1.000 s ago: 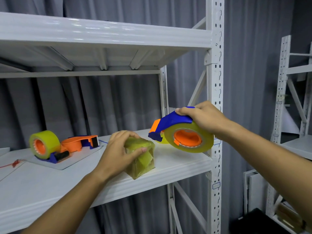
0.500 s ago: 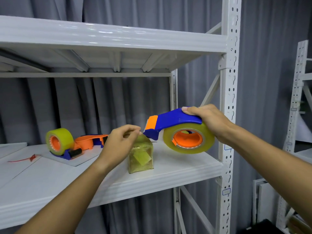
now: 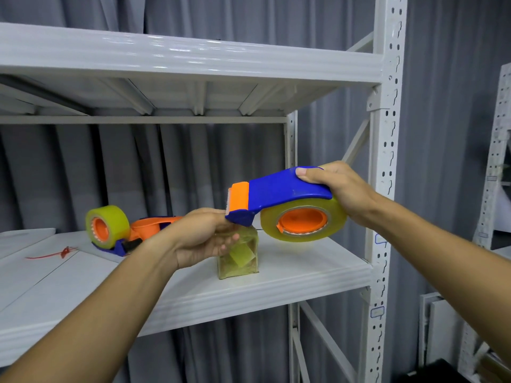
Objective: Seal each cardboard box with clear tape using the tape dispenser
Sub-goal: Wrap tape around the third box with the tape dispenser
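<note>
We face a white metal shelving rack [image 3: 384,150] filling most of the frame, its upper shelf [image 3: 177,59] catching glossy light, grey pleated curtains [image 3: 210,167] hanging behind, and a second white rack [image 3: 497,150] at the right edge.

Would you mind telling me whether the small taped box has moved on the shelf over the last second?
Yes. The box now stands upright, nearer the shelf's front edge; earlier it sat tilted.
</note>
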{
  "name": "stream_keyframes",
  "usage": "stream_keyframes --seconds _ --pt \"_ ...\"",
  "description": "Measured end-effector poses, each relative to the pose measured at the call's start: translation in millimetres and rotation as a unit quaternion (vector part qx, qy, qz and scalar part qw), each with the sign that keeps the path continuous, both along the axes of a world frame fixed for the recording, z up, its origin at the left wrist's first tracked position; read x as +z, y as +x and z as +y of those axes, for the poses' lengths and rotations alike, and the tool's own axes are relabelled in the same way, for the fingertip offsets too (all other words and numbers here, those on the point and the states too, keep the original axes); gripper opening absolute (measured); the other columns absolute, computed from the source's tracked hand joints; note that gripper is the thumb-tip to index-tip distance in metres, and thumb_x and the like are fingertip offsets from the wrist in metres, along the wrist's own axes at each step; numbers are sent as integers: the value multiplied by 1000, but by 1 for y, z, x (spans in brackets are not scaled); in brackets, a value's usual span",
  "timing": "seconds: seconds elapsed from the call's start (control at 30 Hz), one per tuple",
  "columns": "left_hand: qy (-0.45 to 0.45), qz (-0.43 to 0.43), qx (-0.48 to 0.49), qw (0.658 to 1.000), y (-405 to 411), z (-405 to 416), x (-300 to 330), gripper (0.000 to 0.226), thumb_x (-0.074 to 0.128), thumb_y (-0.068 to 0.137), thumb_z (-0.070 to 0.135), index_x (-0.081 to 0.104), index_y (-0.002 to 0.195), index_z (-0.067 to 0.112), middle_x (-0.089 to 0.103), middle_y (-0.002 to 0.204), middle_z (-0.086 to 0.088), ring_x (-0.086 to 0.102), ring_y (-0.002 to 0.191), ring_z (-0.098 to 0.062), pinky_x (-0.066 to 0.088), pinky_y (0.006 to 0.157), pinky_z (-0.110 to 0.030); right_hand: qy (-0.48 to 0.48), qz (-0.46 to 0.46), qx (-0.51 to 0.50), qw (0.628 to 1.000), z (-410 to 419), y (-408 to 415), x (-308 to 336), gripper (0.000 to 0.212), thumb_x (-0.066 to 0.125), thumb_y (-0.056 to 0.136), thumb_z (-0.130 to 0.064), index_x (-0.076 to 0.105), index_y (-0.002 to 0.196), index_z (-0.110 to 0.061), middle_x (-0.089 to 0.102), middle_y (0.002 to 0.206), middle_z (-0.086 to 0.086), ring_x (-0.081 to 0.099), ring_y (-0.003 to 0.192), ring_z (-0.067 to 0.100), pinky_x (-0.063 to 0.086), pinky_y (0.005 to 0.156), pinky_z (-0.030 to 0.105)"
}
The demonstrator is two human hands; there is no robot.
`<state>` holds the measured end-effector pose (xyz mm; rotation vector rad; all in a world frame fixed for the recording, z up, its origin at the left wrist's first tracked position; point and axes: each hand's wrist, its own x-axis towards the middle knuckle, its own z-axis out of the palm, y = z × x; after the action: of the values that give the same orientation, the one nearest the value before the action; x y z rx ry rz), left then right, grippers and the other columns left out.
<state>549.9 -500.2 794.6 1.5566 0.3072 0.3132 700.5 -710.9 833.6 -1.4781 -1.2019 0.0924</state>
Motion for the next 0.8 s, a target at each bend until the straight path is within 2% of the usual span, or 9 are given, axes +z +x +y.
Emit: stream_keyframes --seconds 0.17,0.27,0.4,0.57,0.7,0.8 --pt "-13 -12 18 1000 -1 3 1 22 55 100 10 75 109 14 77 96 -4 69 72 -13 46 77 -29 1 -10 15 1000 3 0 0 34 64 86 -43 72 87 -9 76 78 5 72 69 18 57 61 23" --pt "-60 -31 23 997 -2 6 1 21 57 99 13 74 111 12 76 97 -3 67 68 -12 44 71 -25 6 -12 16 1000 6 0 1 32 59 83 -42 72 85 -13 75 75 2 72 68 16 56 60 22" --pt "21 -31 76 996 -2 6 -2 17 60 97 14 77 98 14 74 85 3 61 61 -6 44 57 -21 -3 -21 16 1000 11 2 0 34 61 83 -44 72 87 -12 77 80 4 73 73 18 57 64 23" --pt "119 -23 139 983 1 11 -8 17 65 95 21 79 89 16 70 80 6 53 71 -11 42 67 -29 -33 -44 6 998 16 7 -3 30 63 86 -44 72 85 -15 77 82 1 73 76 18 56 66 24" --pt "170 -16 173 970 5 11 -13 16 64 96 25 77 90 17 69 80 5 55 73 -11 42 64 -29 -60 -53 -2 997 18 12 -4 26 61 94 -37 72 85 -15 77 80 -1 73 75 15 55 67 24" --pt "207 -11 192 959 8 10 -14 16 61 98 24 73 91 16 66 84 0 54 74 -13 42 63 -29 -76 -54 -5 996 18 17 -6 34 61 87 -44 73 91 -12 77 86 2 73 79 18 56 69 26"
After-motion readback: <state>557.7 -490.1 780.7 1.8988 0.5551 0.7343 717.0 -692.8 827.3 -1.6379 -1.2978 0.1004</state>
